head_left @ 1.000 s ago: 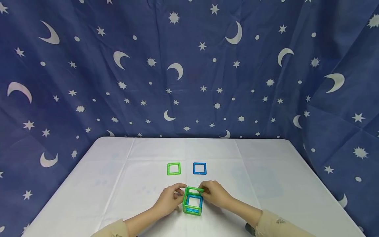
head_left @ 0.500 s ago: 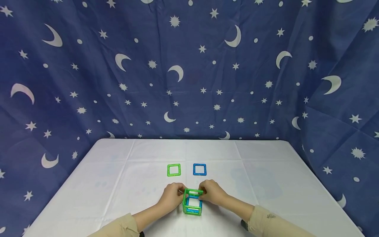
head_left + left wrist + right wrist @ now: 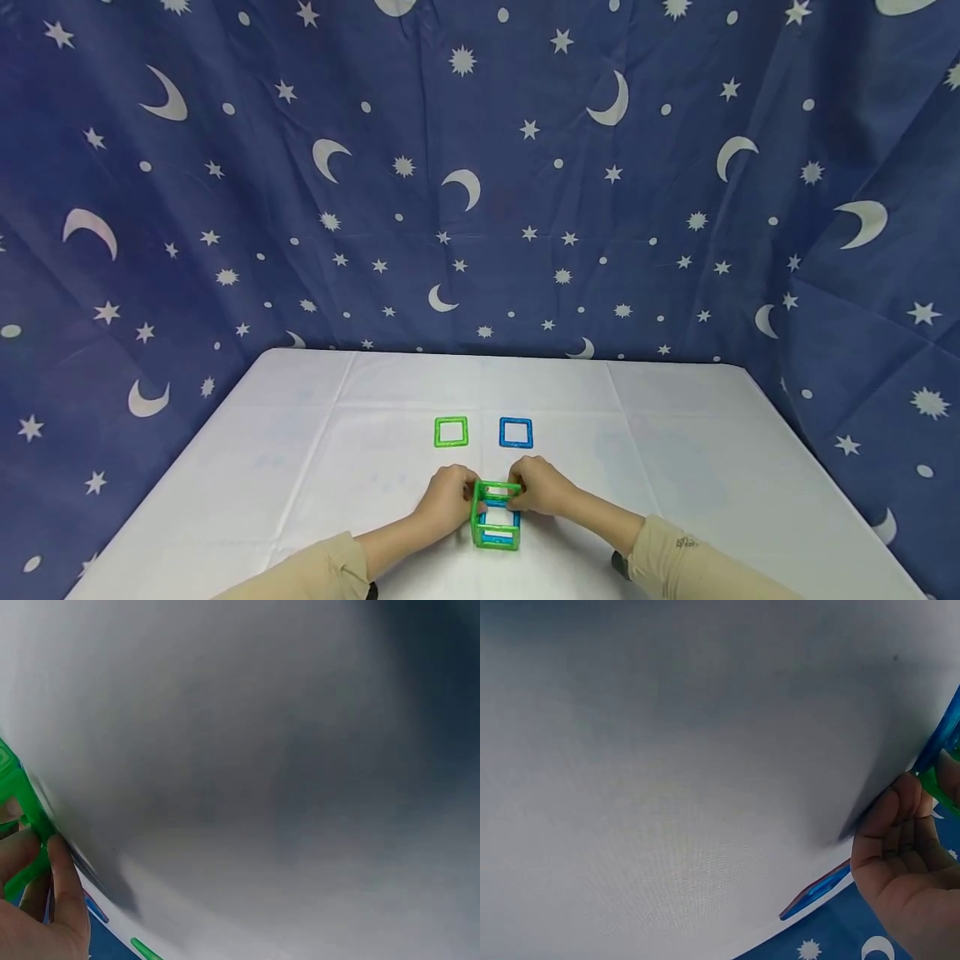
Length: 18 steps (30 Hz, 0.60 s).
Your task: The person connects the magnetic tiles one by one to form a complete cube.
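Observation:
Upright green square magnetic tiles (image 3: 476,518) stand around a blue square tile (image 3: 517,519) lying flat, like a box without a top; no upright tile shows on its right side. My left hand (image 3: 444,502) pinches the left green tile near the back corner, its thumb tip showing inside the frame. In the left wrist view, the fingers (image 3: 70,892) lie along that green tile. My right hand (image 3: 546,490) pinches the right end of the back green tile (image 3: 495,484). The right wrist view shows its curled fingers (image 3: 892,817) beside green and blue edges, partly cut off.
Behind the box, a loose green square tile (image 3: 437,432) and a loose blue square tile (image 3: 516,421) lie flat on the white-covered table (image 3: 360,467). A dark blue curtain (image 3: 510,208) with moons and stars hangs around the table's back and sides.
My left fingers have closed in on the left green tile. The back green tile sits straighter across the box. My right hand keeps its pinch, and the head view has shifted slightly.

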Available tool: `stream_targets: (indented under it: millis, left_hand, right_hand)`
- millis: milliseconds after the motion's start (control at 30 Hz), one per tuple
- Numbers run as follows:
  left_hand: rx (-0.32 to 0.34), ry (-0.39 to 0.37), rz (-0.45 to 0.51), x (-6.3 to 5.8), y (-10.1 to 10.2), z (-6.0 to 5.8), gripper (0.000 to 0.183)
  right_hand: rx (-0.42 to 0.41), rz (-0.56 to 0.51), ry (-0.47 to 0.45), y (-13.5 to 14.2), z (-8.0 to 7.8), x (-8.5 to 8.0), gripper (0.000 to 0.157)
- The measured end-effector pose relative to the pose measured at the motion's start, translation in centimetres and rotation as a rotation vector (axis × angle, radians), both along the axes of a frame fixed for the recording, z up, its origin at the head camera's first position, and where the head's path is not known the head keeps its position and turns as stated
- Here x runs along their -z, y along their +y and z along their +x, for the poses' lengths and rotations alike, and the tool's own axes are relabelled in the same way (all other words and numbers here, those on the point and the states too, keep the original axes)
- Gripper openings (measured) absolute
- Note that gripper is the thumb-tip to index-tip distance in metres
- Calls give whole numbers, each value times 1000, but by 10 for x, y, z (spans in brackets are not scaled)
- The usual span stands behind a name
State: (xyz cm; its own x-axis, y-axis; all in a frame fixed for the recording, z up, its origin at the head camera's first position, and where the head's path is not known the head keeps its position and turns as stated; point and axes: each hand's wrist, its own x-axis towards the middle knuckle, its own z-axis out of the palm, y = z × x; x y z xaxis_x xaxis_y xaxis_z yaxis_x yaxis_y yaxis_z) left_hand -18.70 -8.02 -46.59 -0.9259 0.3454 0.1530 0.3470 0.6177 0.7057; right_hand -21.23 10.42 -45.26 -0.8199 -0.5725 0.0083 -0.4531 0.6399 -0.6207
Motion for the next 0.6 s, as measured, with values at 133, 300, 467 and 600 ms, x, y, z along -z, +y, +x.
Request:
stream_targets:
  millis: [133, 300, 467, 600]
  left_hand:
    - [-13, -13, 2, -1, -3, 4, 13]
    - [-23, -5, 16, -2, -5, 7, 14]
    - [-24, -39, 19, -3, -9, 11, 17]
    - [-23, -60, 13, -3, -17, 16, 17]
  right_hand:
    - [-33, -9, -16, -2, -1, -1, 19]
    - [-45, -9, -30, -4, -1, -3, 19]
    - [-45, 15, -60, -10, 3, -3, 19]
    - [-90, 73, -126, -13, 6, -9, 21]
